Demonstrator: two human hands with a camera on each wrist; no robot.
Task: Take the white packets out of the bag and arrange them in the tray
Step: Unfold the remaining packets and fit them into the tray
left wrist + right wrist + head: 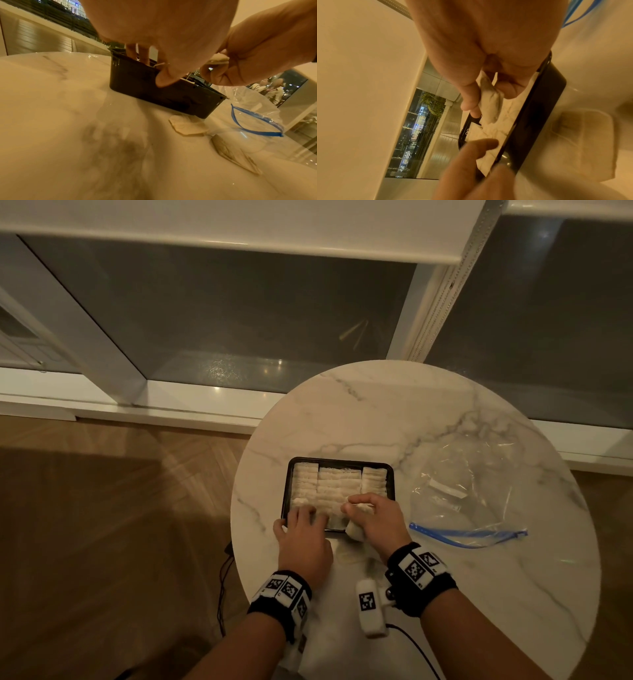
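Note:
A black tray (389, 474) on the marble table holds rows of white packets (329, 487). My left hand (305, 513) lies on the packets at the tray's near left, fingers fairly straight, thumb outside the near wall (154, 93). My right hand (356, 505) hovers over the tray's near right corner and pinches a small bunch of white packets (489, 102) between thumb and fingers; one end sticks out under the palm (354, 533). The clear zip bag (479, 474) lies open to the right with one white packet (447, 489) inside.
A loose white packet (187, 125) lies on the table just in front of the tray, between my wrists. The bag's blue zip strip (469, 534) faces me. The round table's edge runs close on the left, with wooden floor and a window beyond.

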